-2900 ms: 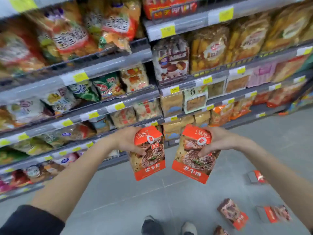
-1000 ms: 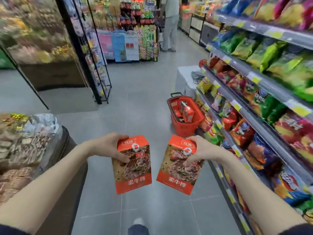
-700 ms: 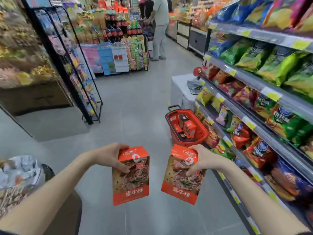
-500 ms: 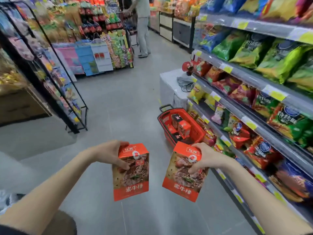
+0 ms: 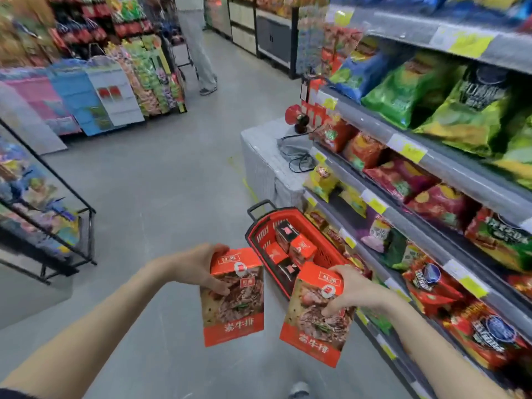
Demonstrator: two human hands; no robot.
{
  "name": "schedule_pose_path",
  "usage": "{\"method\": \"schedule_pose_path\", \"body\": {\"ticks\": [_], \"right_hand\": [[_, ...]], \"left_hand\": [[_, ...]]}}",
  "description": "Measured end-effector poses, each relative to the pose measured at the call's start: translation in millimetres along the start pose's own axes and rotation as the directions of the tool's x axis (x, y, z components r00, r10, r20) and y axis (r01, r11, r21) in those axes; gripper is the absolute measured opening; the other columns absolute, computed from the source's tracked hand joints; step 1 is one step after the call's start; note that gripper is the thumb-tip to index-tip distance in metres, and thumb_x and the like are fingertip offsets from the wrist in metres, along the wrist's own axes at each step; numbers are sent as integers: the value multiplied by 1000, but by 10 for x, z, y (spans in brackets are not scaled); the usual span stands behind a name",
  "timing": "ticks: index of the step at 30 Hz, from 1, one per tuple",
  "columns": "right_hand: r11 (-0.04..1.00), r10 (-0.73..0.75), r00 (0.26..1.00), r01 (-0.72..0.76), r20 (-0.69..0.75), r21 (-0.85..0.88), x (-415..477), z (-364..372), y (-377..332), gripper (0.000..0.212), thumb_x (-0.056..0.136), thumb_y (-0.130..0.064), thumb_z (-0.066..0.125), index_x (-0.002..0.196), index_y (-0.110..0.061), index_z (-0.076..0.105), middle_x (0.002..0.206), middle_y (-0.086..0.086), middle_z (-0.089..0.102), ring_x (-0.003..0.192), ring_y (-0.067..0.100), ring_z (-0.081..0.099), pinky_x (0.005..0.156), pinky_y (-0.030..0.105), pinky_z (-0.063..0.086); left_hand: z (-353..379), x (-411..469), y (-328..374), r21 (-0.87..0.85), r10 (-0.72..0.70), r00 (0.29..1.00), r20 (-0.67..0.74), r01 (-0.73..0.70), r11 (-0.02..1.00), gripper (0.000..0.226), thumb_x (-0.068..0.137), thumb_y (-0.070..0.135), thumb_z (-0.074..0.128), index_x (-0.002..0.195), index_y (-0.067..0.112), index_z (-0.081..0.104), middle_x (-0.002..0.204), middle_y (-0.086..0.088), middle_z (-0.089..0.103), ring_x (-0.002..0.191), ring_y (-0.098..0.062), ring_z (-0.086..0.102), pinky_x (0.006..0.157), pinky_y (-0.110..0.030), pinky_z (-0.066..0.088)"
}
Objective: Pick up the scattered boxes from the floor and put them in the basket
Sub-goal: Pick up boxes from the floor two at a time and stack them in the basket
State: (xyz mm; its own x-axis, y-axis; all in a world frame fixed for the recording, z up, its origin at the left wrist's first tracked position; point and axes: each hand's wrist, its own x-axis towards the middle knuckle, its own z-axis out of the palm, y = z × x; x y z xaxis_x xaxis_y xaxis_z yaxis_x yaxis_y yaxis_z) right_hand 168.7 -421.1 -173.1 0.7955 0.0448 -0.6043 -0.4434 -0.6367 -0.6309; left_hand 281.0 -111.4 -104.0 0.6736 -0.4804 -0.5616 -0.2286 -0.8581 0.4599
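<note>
Boxes (image 5: 290, 246) already lie in the red basket (image 5: 331, 254) on the floor by the shelves; your left hand (image 5: 195, 269) and right hand (image 5: 354, 289) each grip one more, still to be dropped in.

Bare left hand (image 5: 195, 267) and right hand (image 5: 359, 292), forearms uncovered. Dark sleeve (image 5: 11, 395) at the left arm's upper end. Grey shoe toe (image 5: 299, 389) at the bottom edge.

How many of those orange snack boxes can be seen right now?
6. One box in the left hand, another in the right hand, and four piled in the red basket; more may be hidden beneath them.
</note>
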Motion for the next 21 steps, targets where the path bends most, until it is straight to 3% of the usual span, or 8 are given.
{"method": "schedule_pose_path", "body": {"ticks": [4,8,12,16,19,21], "right_hand": [[999,24,1000,-24,-7,31,648,-265,-355,95,31,-42,85,113,-26,38,121,4,43,109,18,51,96,39,48],[998,54,998,-52,-34,44,1312,-333,-660,107,38,-43,86,129,-19,34,122,0,34,112,15,42,95,28,40],[982,144,985,-129,-100,140,1974,-258,-907,122,32,-52,78,137,-17,28,118,-3,29,109,11,35,96,25,34],[952,237,962,-201,-136,230,2513,-157,-1088,90,51,-36,88,125,-22,37,113,-2,34,108,13,38,99,26,36],[937,297,938,-249,-180,246,2836,-139,-1021,77,41,-43,90,102,-28,45,98,-7,48,99,12,52,82,14,42],[927,318,929,-263,-190,269,2992,-137,-973,72,52,-32,90,101,-28,38,88,-19,35,88,5,45,70,8,34]], "left_hand": [[-514,620,-168,-6,15,1000,9,-15,1000,84,68,28,81,137,17,34,119,5,52,109,-13,53,93,-24,44],[-1005,1348,-463,-7,54,995,78,-54,999,88,67,29,82,139,16,32,119,5,51,108,-13,53,92,-25,46],[-1426,2207,-792,105,117,980,163,-135,985,96,64,36,83,141,18,28,129,3,51,113,-15,52,97,-29,44],[-1702,3009,-1027,240,197,953,228,-251,938,100,59,39,83,140,18,28,132,-3,49,116,-19,50,96,-28,40],[-1731,3552,-1081,353,250,925,286,-345,870,97,63,36,83,141,16,28,136,-5,46,122,-22,46,101,-30,37],[-1660,3902,-1077,431,293,900,322,-415,801,99,62,41,81,142,16,28,139,-3,46,123,-21,46,100,-28,36]]}}
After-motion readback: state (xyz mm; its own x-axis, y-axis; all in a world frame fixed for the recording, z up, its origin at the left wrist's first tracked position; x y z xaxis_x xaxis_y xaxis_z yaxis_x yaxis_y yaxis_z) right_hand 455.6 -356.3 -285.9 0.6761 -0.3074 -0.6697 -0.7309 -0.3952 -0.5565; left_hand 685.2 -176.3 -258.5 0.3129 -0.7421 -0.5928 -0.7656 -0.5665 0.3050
